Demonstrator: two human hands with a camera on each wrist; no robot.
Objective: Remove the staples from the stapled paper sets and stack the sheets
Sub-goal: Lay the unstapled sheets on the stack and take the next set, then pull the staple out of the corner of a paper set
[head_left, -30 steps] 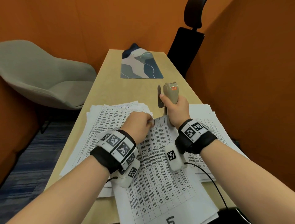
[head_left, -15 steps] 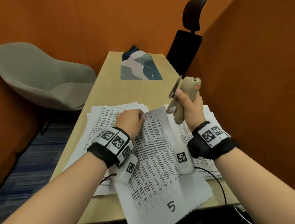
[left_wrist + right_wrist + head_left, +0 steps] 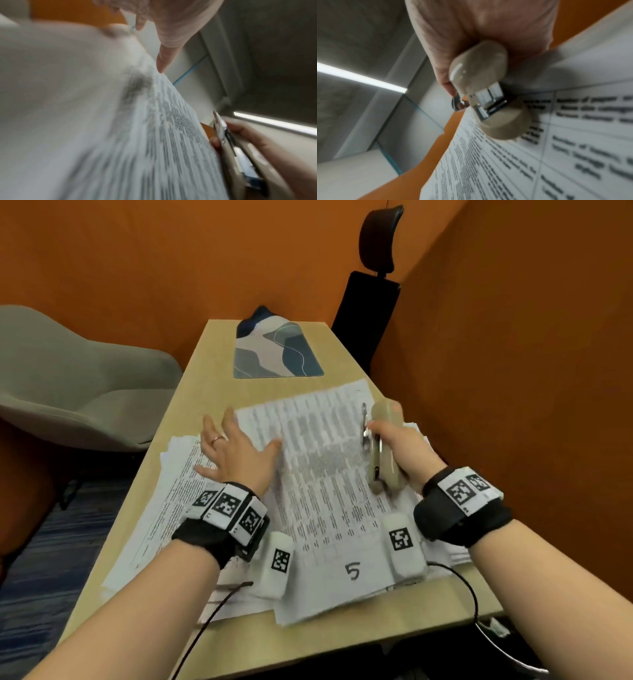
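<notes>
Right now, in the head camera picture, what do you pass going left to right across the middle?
Grey shell chair → open left hand resting on papers → printed sheet marked 5 → beige stapler gripped by right hand → orange wall.

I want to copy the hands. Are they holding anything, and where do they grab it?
The right hand grips the beige stapler around the middle of its body. The left hand holds nothing; its straight fingers rest on the papers.
</notes>
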